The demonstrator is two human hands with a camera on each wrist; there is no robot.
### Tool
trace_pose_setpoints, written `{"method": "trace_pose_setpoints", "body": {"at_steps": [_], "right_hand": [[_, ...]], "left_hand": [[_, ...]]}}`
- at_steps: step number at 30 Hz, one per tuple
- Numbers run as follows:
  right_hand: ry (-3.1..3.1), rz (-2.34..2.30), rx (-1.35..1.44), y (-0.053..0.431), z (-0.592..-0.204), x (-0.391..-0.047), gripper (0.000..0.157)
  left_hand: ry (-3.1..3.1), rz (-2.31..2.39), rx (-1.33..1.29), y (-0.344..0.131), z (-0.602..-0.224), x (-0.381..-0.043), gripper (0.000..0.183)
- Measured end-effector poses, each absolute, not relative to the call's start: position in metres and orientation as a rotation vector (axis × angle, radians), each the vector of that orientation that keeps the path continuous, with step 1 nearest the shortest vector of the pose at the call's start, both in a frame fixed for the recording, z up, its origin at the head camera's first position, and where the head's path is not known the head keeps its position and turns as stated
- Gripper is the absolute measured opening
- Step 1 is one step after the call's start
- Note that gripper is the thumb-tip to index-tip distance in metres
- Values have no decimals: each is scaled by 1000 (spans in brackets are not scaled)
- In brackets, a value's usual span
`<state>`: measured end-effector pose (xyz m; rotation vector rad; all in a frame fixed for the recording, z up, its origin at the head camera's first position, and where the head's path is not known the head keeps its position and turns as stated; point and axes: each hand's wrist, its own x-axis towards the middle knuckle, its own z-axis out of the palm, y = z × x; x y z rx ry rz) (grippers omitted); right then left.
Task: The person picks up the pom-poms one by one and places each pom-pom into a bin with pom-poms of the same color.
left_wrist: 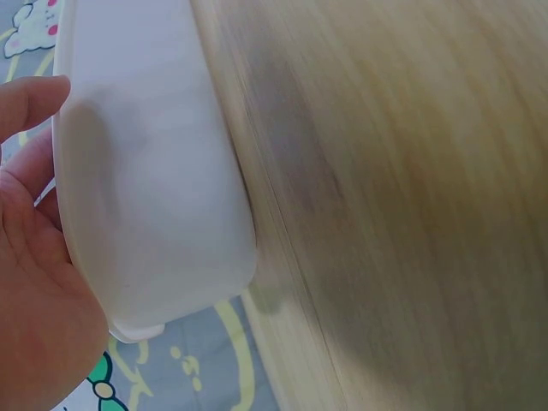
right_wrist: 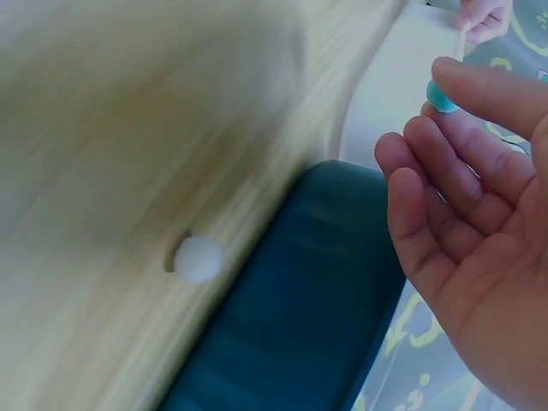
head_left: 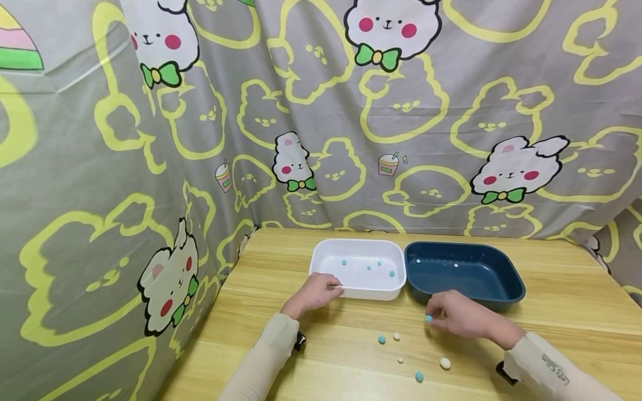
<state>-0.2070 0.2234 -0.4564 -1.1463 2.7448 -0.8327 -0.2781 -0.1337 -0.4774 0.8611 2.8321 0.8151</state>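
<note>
My right hand (head_left: 461,314) pinches a small turquoise ball (right_wrist: 440,97) between thumb and index finger, in front of the dark blue basin (head_left: 519,289); the other fingers curl loosely. My left hand (head_left: 317,292) grips the rim of the white basin (left_wrist: 163,171) at its front left, thumb at the edge and fingers partly hidden behind the wall. Several turquoise balls (head_left: 344,262) lie inside the white basin. Two white balls (head_left: 455,265) lie in the dark blue one. On the table in front are more turquoise balls (head_left: 419,376) and white balls (head_left: 444,363).
The two basins stand side by side toward the back of the wooden table (head_left: 341,367). Behind and to the left hangs a grey patterned curtain (head_left: 321,122). Loose balls of differing sizes are scattered between my forearms.
</note>
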Motion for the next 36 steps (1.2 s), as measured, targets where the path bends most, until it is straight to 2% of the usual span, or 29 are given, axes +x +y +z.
{"method": "trace_pose_setpoints", "body": {"at_steps": [16,23,36], "right_hand": [[2807,-856,-1156,223,-442,-211,8],[2832,-854,-1080,220,-437,-214,14],[2859,-837,-985,216,-424,-224,10]], "left_hand": [[2835,815,873,-133,-475,-278,17],[2834,800,856,-132,-474,-277,17],[2835,803,841,-133,-477,-279,18]]}}
